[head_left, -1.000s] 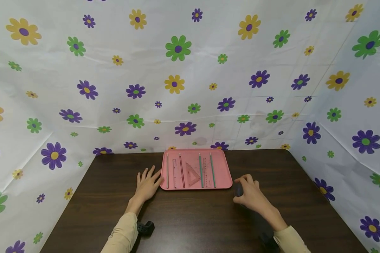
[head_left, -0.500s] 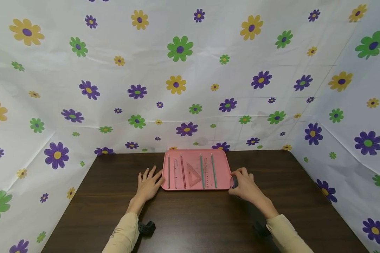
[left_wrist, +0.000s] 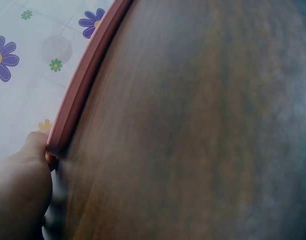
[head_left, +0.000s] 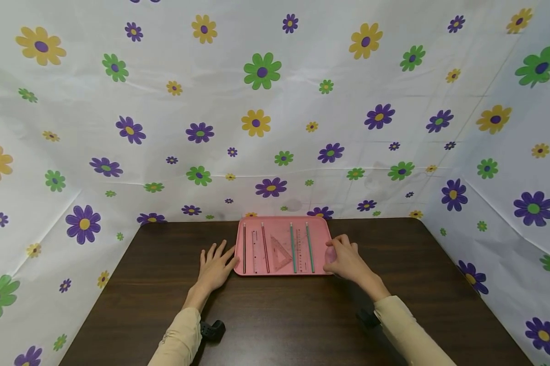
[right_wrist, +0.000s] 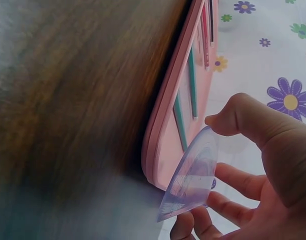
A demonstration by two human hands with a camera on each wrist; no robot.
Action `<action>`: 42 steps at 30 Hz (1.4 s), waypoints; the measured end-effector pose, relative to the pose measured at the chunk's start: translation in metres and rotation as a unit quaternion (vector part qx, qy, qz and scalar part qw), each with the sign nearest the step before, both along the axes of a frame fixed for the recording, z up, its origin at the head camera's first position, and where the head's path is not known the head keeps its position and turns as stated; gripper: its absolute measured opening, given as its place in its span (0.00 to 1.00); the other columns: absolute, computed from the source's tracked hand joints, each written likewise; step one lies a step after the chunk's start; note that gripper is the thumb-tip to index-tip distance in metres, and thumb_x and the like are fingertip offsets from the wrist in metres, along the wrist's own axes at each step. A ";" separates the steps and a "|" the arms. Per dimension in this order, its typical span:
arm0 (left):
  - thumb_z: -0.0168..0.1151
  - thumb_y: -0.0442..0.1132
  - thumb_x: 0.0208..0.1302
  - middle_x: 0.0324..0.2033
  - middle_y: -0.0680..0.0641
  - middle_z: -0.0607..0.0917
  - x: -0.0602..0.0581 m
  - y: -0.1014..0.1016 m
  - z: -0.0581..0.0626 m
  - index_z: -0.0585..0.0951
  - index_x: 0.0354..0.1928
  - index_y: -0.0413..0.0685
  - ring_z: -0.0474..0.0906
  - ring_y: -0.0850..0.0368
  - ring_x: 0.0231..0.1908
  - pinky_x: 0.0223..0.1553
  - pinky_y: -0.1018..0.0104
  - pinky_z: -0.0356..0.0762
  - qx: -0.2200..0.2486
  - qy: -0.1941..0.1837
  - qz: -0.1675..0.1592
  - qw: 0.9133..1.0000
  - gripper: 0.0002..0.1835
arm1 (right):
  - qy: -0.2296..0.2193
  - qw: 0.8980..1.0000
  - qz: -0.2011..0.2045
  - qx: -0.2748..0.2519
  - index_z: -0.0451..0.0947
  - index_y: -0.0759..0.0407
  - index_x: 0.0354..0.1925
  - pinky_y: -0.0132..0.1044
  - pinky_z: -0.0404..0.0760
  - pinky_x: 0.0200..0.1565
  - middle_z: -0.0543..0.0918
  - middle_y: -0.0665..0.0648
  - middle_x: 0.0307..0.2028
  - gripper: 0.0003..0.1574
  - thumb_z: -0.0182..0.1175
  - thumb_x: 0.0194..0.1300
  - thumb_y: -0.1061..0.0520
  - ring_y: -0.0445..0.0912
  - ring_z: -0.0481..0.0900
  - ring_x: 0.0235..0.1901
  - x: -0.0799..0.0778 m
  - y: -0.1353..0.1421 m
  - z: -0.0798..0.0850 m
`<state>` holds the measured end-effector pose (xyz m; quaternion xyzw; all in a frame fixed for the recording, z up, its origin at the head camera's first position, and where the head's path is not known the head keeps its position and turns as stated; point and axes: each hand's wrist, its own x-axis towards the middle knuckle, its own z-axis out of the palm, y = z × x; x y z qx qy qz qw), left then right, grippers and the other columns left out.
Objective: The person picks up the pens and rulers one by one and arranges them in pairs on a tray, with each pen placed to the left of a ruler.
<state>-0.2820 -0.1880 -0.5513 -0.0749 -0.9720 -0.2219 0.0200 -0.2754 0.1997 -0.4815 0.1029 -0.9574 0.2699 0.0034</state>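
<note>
A pink tray [head_left: 319,231] lies at the far side of the table. My left hand [head_left: 214,269] rests at the tray's left edge with fingers spread; in the left wrist view its thumb [left_wrist: 35,145] touches the tray's corner. Above the tray's right end, my right hand [head_left: 348,259] pinches a clear, purplish protractor [right_wrist: 193,175] between thumb and fingers, tilted on edge. Laid out in the tray are a black pencil [head_left: 244,249], a red pencil [head_left: 265,248], two green pencils [head_left: 310,249], two clear rulers [head_left: 255,251] and a clear set square [head_left: 281,259].
The dark wooden table [head_left: 279,320] reaches back to a white flowered cloth [head_left: 275,127], which also hangs along both sides. A black wrist strap with a device [head_left: 212,330] is on the left forearm; another [head_left: 368,317] is at the right wrist.
My right hand has moved left with the protractor, from the table beside the tray to over its right end. The left hand has stayed at the tray's left edge.
</note>
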 end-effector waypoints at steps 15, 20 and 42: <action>0.45 0.61 0.75 0.77 0.40 0.57 0.000 -0.001 -0.004 0.68 0.73 0.57 0.46 0.33 0.76 0.71 0.29 0.34 0.003 0.013 0.001 1.000 0.31 | -0.021 1.000 -0.015 -0.004 0.74 0.64 0.60 0.60 0.75 0.52 0.64 0.68 0.62 0.40 0.74 0.50 0.54 0.64 0.62 0.54 -0.032 -0.016 -0.006; 0.44 0.61 0.75 0.77 0.41 0.56 0.000 -0.001 -0.004 0.67 0.74 0.58 0.45 0.33 0.76 0.71 0.29 0.34 -0.001 0.010 -0.003 1.000 0.31 | -0.017 1.000 -0.014 -0.001 0.74 0.65 0.60 0.60 0.75 0.52 0.64 0.69 0.62 0.40 0.73 0.51 0.54 0.66 0.62 0.53 -0.041 -0.021 -0.010; 0.44 0.61 0.75 0.77 0.41 0.56 0.000 -0.002 -0.004 0.67 0.74 0.57 0.44 0.33 0.76 0.71 0.29 0.32 0.002 0.006 -0.003 1.000 0.31 | 0.002 0.996 0.022 0.089 0.77 0.69 0.58 0.55 0.75 0.52 0.73 0.71 0.60 0.35 0.68 0.58 0.51 0.62 0.68 0.50 -0.057 -0.029 -0.023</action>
